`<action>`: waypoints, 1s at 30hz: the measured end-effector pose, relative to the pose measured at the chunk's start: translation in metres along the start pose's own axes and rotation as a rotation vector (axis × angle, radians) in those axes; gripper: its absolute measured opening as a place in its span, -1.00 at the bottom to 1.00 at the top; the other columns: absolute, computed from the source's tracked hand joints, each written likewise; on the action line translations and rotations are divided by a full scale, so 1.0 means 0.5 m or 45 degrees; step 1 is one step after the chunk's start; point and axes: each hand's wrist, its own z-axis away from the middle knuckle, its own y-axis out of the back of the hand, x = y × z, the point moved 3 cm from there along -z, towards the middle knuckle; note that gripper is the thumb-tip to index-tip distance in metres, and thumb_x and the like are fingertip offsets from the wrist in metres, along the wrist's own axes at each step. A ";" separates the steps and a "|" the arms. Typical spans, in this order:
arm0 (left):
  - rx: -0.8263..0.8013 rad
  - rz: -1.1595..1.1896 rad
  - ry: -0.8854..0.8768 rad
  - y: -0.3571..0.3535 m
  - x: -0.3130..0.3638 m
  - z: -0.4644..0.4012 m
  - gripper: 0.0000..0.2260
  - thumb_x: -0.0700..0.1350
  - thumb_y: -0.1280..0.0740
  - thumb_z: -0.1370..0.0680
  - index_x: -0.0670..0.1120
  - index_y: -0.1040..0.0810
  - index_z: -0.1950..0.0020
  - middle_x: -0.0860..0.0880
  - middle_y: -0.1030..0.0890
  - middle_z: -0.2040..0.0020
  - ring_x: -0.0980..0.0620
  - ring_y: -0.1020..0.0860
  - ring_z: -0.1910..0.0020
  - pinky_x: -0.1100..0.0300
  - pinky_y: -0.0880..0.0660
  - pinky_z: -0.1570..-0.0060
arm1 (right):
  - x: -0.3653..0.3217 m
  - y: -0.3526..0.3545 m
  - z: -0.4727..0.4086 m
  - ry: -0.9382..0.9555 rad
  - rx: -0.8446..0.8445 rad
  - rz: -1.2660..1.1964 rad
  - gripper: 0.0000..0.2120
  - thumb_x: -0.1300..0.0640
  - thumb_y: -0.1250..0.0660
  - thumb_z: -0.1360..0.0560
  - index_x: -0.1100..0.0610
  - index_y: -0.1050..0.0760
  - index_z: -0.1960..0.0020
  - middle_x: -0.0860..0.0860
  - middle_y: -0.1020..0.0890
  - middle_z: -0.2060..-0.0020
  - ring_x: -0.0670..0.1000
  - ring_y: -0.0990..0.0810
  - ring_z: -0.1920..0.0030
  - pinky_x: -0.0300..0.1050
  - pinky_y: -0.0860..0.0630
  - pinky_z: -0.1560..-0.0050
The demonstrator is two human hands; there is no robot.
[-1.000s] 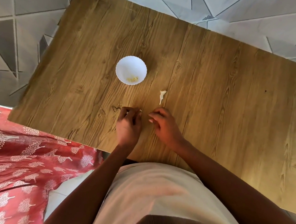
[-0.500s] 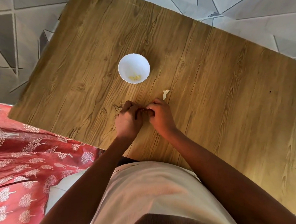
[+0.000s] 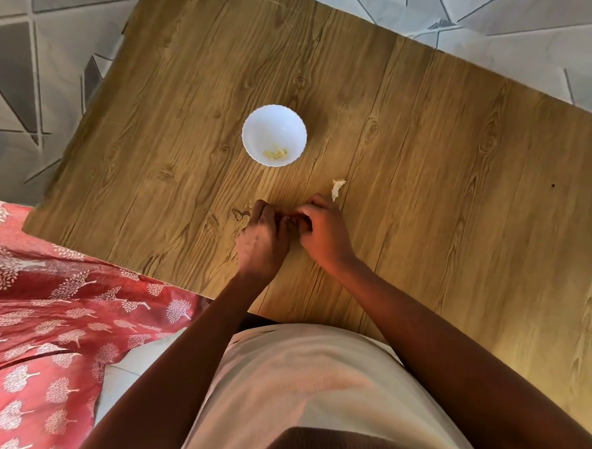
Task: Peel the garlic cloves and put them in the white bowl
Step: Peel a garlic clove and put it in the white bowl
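A small white bowl [image 3: 273, 120] with a scalloped rim stands on the wooden table [image 3: 421, 149]; a few pale yellow peeled garlic pieces [image 3: 275, 153] lie in its bottom. Nearer to me, my left hand [image 3: 262, 238] and my right hand [image 3: 324, 231] meet fingertip to fingertip just above the table. Both pinch a small garlic clove [image 3: 290, 217], which is almost wholly hidden by the fingers. A scrap of white garlic skin [image 3: 337, 188] lies on the table just beyond my right hand.
The table's left edge runs diagonally past a red cloth with white tree print [image 3: 52, 305]. Grey patterned floor tiles [image 3: 23, 84] surround the table. My torso in a light shirt [image 3: 296, 378] presses against the near edge.
My hands were apart a second ago; they have since come together on the clove and stay joined. The view has drifted slightly.
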 end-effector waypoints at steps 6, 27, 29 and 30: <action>0.070 0.186 -0.066 0.011 -0.027 0.018 -0.95 -0.27 -0.38 -0.58 -0.22 -0.61 -0.01 -0.10 -0.54 0.03 -0.01 -0.53 0.21 0.10 -0.49 0.23 | -0.005 -0.002 0.001 0.025 0.049 0.005 -0.86 0.26 -0.40 -0.47 0.14 -0.65 -0.01 0.04 -0.58 0.06 0.06 -0.57 0.04 0.05 -0.60 0.15; -0.105 0.230 -0.189 -0.037 -0.019 0.072 -0.80 -0.16 -0.41 -0.55 0.01 -0.73 -0.14 0.03 -0.60 0.00 0.03 -0.59 0.07 0.03 -0.61 0.12 | 0.051 0.045 0.134 -0.108 0.239 -0.101 -0.68 0.39 -0.36 -0.50 0.24 -0.63 -0.23 0.10 -0.58 -0.06 0.07 -0.59 -0.08 -0.07 -0.57 -0.16; -0.100 0.183 -0.290 -0.037 -0.029 0.074 -0.75 -0.15 -0.36 -0.55 0.00 -0.72 -0.18 0.02 -0.60 -0.04 0.03 -0.59 0.02 0.02 -0.61 0.12 | 0.037 0.029 0.146 -0.050 0.148 0.031 -0.59 0.42 -0.37 -0.47 0.26 -0.57 -0.31 0.13 -0.54 -0.20 0.12 -0.51 -0.23 -0.03 -0.54 -0.26; -0.108 0.140 -0.363 -0.039 -0.033 0.078 -0.72 -0.14 -0.32 -0.55 -0.01 -0.71 -0.20 -0.01 -0.59 -0.08 0.01 -0.58 -0.02 0.01 -0.60 0.10 | 0.031 0.024 0.152 -0.006 0.103 0.108 -0.56 0.41 -0.36 -0.47 0.27 -0.54 -0.34 0.14 -0.51 -0.27 0.13 -0.47 -0.30 -0.01 -0.52 -0.30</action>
